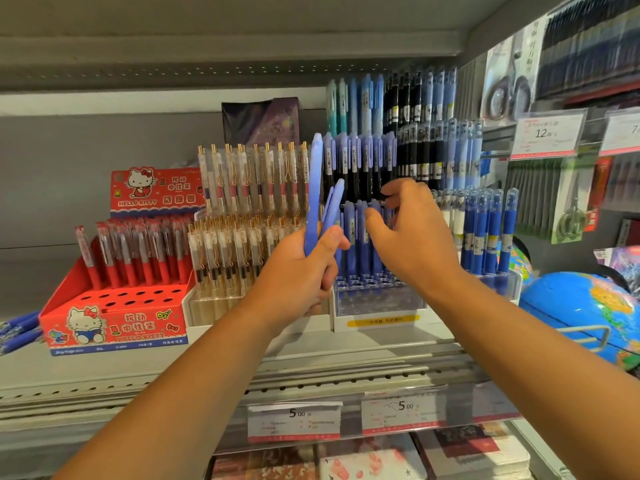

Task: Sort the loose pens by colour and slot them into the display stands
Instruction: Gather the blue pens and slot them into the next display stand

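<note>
Blue pens (314, 188) fisted in left hand (301, 271), just left of clear tiered stand (377, 306).
Right hand (415, 237) in front of stand, thumb and forefinger curled among slotted pens (358, 237); grip on one: cannot tell.

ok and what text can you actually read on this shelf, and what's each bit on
"HELLO KITTY": back card of the red display stand, and again on its front.
"按动中性笔": same card and front.
"12.00": hanging price tag, upper right.
"5.00": left shelf-edge label and right shelf-edge label.
"7": cut-off tag at the right edge.
Yellow strip, the labels' small print, pen stickers: too blurred to read.
</note>
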`<state>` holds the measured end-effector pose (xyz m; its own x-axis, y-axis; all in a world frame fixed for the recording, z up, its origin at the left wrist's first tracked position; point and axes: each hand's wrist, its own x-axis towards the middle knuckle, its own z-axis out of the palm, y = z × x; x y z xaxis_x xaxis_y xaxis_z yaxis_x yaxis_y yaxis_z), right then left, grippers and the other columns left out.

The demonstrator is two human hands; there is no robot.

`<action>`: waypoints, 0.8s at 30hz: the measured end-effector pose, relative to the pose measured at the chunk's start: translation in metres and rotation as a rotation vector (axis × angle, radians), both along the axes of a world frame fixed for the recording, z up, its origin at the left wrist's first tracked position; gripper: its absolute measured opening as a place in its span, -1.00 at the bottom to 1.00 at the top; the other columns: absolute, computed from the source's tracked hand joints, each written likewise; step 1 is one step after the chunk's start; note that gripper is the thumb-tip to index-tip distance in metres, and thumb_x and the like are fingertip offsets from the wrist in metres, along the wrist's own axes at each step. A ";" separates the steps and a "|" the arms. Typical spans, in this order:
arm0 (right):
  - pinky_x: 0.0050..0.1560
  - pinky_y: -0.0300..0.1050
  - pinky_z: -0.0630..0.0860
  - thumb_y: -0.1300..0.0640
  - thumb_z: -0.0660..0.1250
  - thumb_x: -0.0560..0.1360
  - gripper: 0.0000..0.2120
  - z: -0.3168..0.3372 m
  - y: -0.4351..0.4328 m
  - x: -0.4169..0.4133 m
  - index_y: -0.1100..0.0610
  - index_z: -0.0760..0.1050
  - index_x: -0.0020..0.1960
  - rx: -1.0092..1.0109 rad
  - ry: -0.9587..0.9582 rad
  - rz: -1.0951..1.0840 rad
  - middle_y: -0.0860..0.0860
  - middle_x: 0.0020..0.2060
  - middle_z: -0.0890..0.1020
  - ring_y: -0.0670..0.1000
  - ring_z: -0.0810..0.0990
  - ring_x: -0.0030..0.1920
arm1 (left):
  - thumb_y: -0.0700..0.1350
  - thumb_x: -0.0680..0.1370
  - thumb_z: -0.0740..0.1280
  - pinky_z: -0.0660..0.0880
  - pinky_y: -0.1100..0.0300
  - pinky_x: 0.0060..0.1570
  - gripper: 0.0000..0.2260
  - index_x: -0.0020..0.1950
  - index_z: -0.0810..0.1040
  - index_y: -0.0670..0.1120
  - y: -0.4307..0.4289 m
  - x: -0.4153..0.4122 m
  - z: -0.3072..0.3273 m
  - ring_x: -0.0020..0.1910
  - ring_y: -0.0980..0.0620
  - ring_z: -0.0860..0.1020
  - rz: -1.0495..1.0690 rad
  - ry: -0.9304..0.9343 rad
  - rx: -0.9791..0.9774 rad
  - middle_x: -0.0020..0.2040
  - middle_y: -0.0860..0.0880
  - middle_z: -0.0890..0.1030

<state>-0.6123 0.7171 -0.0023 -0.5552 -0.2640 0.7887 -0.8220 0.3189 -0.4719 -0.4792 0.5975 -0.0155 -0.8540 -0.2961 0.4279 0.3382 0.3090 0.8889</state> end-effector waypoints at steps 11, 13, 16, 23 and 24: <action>-0.19 -0.08 0.55 0.33 0.30 0.58 -0.81 0.006 -0.001 0.013 0.19 0.57 0.16 -0.219 -0.494 1.010 0.13 -0.10 0.71 0.11 0.64 -0.13 | 0.10 0.63 0.18 0.25 0.22 -0.54 -0.65 0.11 0.49 -0.18 0.002 0.000 -0.002 -0.54 -0.01 0.28 -0.069 -0.104 -0.047 -0.42 -0.06 0.43; -0.18 -0.04 0.59 0.34 0.29 0.58 -0.82 0.005 -0.001 0.012 0.20 0.56 0.14 -0.247 -0.506 0.998 0.15 -0.14 0.71 0.18 0.62 -0.13 | 0.17 0.56 0.20 0.36 0.21 -0.54 -0.59 0.09 0.50 -0.17 0.002 0.000 -0.002 -0.54 -0.01 0.39 -0.094 -0.117 -0.056 -0.42 -0.05 0.48; -0.11 -0.02 0.64 0.33 0.28 0.58 -0.83 0.006 0.000 0.012 0.19 0.54 0.14 -0.323 -0.540 1.016 0.17 -0.13 0.70 0.19 0.68 -0.07 | 0.18 0.49 0.24 0.54 0.15 -0.47 -0.56 0.11 0.50 -0.17 0.002 -0.001 -0.002 -0.47 -0.05 0.56 -0.129 -0.093 0.014 -0.35 -0.08 0.58; -0.15 -0.10 0.63 0.25 0.33 0.55 -0.89 0.014 0.010 0.001 0.16 0.53 0.08 -0.581 -0.522 0.934 -0.01 -0.22 0.68 0.19 0.72 -0.15 | 0.15 0.45 0.31 0.62 0.09 -0.39 -0.59 -0.07 0.52 -0.23 0.002 -0.004 -0.002 -0.15 -0.15 0.71 -0.087 -0.055 0.119 -0.17 -0.18 0.64; -0.16 -0.12 0.63 0.25 0.34 0.54 -0.88 0.014 0.012 -0.001 0.16 0.53 0.08 -0.601 -0.489 0.897 0.01 -0.21 0.68 0.19 0.72 -0.16 | 0.15 0.46 0.31 0.62 0.10 -0.40 -0.58 -0.08 0.52 -0.24 0.002 -0.003 -0.002 -0.18 -0.13 0.71 -0.085 -0.054 0.114 -0.18 -0.17 0.65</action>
<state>-0.6132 0.7292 0.0119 -0.6375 -0.3718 0.6748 -0.3299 -0.6597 -0.6752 -0.4822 0.5998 -0.0172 -0.8991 -0.2655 0.3480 0.3094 0.1770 0.9343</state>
